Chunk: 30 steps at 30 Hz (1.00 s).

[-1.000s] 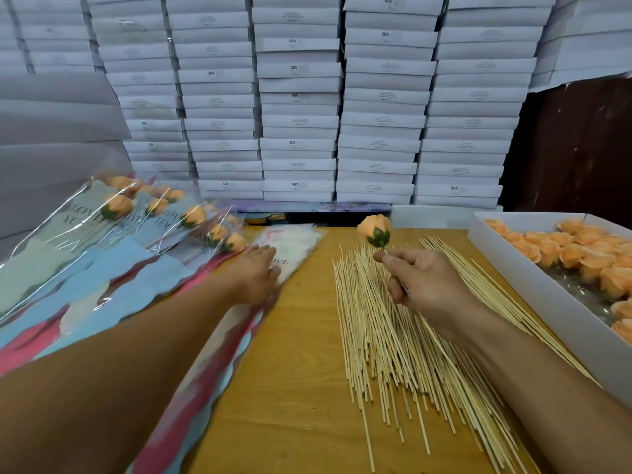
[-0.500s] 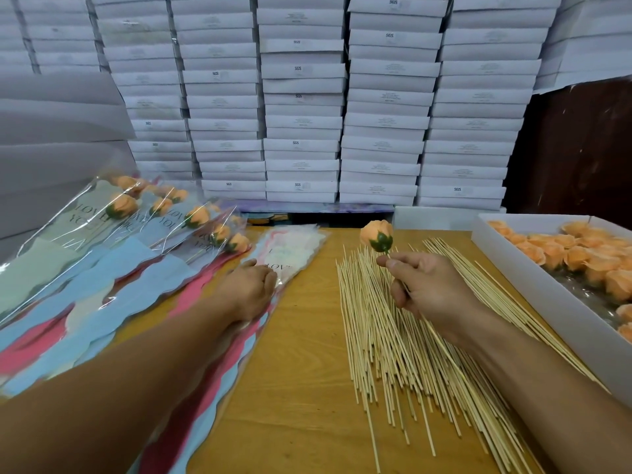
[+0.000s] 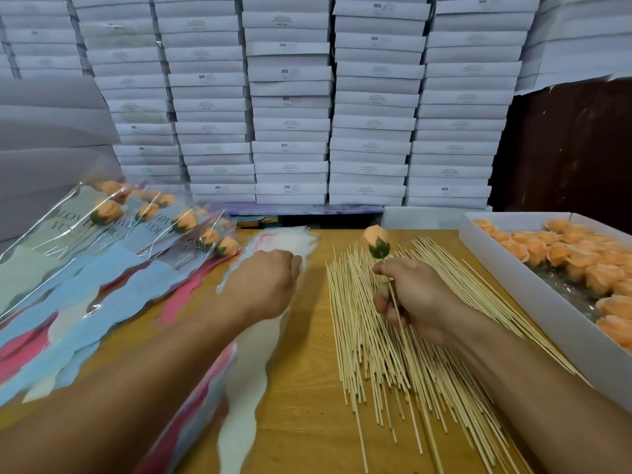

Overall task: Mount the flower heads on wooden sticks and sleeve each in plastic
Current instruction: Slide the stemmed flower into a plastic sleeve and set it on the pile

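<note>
My right hand [image 3: 412,299] grips a thin wooden stick with an orange flower head [image 3: 375,240] mounted on its top, held upright above the heap of loose wooden sticks [image 3: 376,343]. My left hand [image 3: 265,282], fingers curled, pinches the top of a plastic sleeve [image 3: 253,343] from the stack of empty sleeves [image 3: 201,415] and pulls it off toward the middle of the table. Finished sleeved flowers [image 3: 113,230] lie fanned out at the left.
A white box [image 3: 533,302] with several loose orange flower heads [image 3: 588,265] stands at the right. Stacks of white cartons [image 3: 290,107] wall off the back. The wooden table [image 3: 307,388] shows between the sleeves and the sticks.
My left hand has closed on a sleeve and drawn it rightward off the stack. My right hand keeps the mounted flower in about the same place.
</note>
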Motion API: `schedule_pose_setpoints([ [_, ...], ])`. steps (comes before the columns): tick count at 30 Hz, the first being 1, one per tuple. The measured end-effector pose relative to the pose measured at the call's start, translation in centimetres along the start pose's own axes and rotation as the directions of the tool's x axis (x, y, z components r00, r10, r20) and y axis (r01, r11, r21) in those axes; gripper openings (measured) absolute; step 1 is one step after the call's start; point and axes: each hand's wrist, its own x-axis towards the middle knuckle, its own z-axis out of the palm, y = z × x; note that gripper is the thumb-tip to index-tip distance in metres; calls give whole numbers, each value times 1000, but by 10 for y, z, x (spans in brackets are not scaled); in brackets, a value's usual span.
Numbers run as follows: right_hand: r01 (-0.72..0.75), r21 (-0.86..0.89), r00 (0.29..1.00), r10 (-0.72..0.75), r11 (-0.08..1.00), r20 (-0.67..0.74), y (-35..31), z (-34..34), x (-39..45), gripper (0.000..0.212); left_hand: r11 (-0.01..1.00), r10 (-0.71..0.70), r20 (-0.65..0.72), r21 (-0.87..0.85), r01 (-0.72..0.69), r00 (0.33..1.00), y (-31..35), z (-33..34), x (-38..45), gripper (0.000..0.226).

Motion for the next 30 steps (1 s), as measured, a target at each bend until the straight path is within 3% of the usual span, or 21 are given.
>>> schedule_pose_setpoints([
  [4,16,-13,997,-17,1000,-81,-1,-6,3,23,998,60,-2,-11,-60,998,50,-8,-36,41],
  [8,29,26,988,-25,999,-152,-4,-13,6,39,980,173,-62,113,-165,983,87,-4,-67,36],
  [10,21,-8,984,-22,1000,-176,-3,-14,7,41,978,173,-11,123,-171,985,98,-1,-76,39],
  [13,17,-54,972,-29,998,-234,0,-17,10,26,976,159,128,130,-176,979,105,3,-85,52],
  [17,47,-19,969,-50,999,-243,-2,-19,10,25,983,182,143,-47,-177,973,96,-2,-93,80],
  [19,49,18,978,-45,999,-204,-4,-20,9,27,981,72,102,-188,-52,992,86,-5,-80,93],
  [22,41,63,990,-32,997,-136,-7,-20,5,30,904,-149,17,-403,143,989,71,-4,-38,87],
  [24,37,97,996,-28,995,-87,-9,-19,3,32,743,-289,85,-609,279,954,63,0,-12,88],
  [26,32,104,999,-28,994,-38,-11,-17,1,32,419,-337,248,-825,380,908,56,7,6,87],
  [28,27,118,1000,-26,993,-13,-11,-16,0,31,76,-241,394,-904,421,887,54,13,14,77],
  [30,23,138,1000,-22,990,-8,-10,-15,0,32,-100,-144,406,-913,395,903,51,21,15,70],
])
